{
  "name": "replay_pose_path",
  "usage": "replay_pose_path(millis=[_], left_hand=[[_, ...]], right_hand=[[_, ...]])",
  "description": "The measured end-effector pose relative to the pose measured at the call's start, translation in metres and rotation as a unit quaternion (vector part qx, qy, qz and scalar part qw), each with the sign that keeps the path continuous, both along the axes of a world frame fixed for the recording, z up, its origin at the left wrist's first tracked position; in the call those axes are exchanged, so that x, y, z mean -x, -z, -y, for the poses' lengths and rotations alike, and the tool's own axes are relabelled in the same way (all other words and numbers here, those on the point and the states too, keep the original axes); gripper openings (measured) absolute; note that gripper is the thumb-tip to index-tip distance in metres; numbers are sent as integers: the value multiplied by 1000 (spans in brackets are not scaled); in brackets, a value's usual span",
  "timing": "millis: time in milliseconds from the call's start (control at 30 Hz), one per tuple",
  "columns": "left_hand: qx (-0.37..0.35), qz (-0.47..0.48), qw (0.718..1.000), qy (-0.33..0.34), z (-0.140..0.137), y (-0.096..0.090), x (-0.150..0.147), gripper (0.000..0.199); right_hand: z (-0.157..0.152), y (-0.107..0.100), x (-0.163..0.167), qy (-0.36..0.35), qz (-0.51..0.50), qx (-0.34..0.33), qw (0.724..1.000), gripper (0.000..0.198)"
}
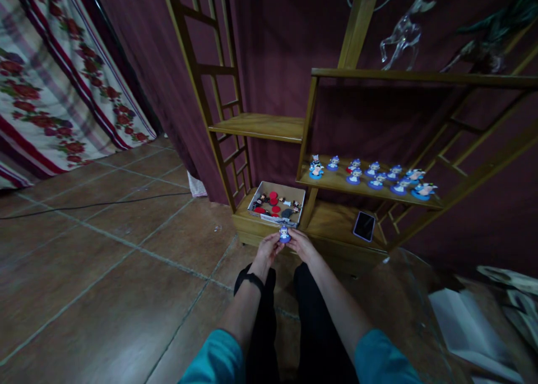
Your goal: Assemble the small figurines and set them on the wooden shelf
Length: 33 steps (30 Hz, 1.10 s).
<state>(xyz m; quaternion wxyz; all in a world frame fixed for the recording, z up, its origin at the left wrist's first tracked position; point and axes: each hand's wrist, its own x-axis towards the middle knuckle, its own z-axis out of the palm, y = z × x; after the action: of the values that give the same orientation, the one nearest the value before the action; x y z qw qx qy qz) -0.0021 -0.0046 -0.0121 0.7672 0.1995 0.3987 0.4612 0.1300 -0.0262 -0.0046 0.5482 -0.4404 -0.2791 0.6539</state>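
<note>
Between my two hands is a small purple-and-white figurine on a round purple base, held upright. My left hand grips it from the left side, and my right hand has its fingers closed on the right side. Just beyond them, on the low shelf, stands an open cardboard box holding several dark-haired figurines and red round bases. To the right, several similar figurines stand in two rough rows on the middle shelf, some with blue bases.
A tablet or phone lies on the bottom shelf at right. A bare wooden shelf board sits above the box. A clear horse statue stands on the upper shelf. A black cable crosses the tiled floor. White packaging lies at lower right.
</note>
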Motion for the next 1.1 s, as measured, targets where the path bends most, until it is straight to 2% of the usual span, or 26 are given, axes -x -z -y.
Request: replay_pose_path(millis=[667, 967, 1100], left_hand=[[25, 22, 999, 42, -3, 0, -2, 11], [86, 15, 996, 34, -4, -6, -4, 16], [106, 20, 994, 30, -4, -10, -5, 18]], right_hand=[[-4, 2, 1, 14, 3, 66, 998, 23], [-9, 11, 0, 6, 11, 77, 997, 24], [-9, 9, 0, 4, 15, 75, 997, 24]])
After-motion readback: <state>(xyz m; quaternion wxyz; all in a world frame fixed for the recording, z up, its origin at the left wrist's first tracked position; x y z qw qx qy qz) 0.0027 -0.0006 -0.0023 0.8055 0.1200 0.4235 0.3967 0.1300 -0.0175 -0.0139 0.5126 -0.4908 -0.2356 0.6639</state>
